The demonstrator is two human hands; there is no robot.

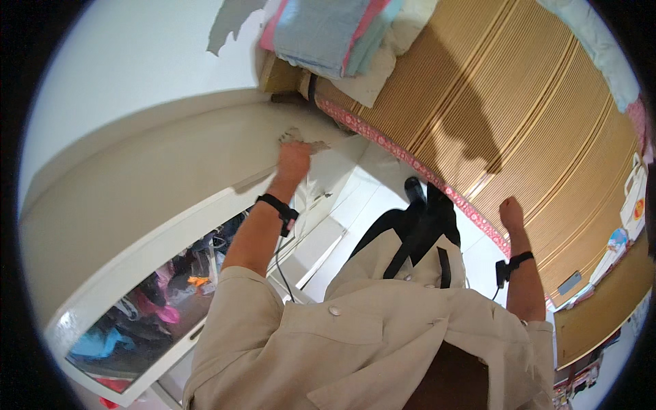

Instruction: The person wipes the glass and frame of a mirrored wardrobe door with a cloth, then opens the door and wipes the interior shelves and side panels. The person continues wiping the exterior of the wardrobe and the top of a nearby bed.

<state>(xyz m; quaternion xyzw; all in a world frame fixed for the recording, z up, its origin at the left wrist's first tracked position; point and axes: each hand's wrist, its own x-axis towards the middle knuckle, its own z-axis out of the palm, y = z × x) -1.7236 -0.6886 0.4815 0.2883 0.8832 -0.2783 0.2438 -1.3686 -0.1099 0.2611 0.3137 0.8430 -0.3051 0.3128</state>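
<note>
My left hand (294, 158) is curled on a crumpled grey-beige cloth (293, 136), which lies against the top of a long white cabinet (169, 159). Part of the cloth sticks out on both sides of the fist. My right hand (511, 212) is closed in a fist over the edge of a bed with a brown striped mat (533, 169); nothing shows in it. A red floral border (410, 156) runs along the side of the bed. Both wrists wear black bands with small devices and cables.
Folded blankets (320, 36) lie at the bed's far left corner. A phone (569, 283) and a white bag (634, 200) rest at the right. Clothes (164, 302) show behind the cabinet's glass door. White floor tiles (376, 197) run between cabinet and bed. The wall paint is peeling.
</note>
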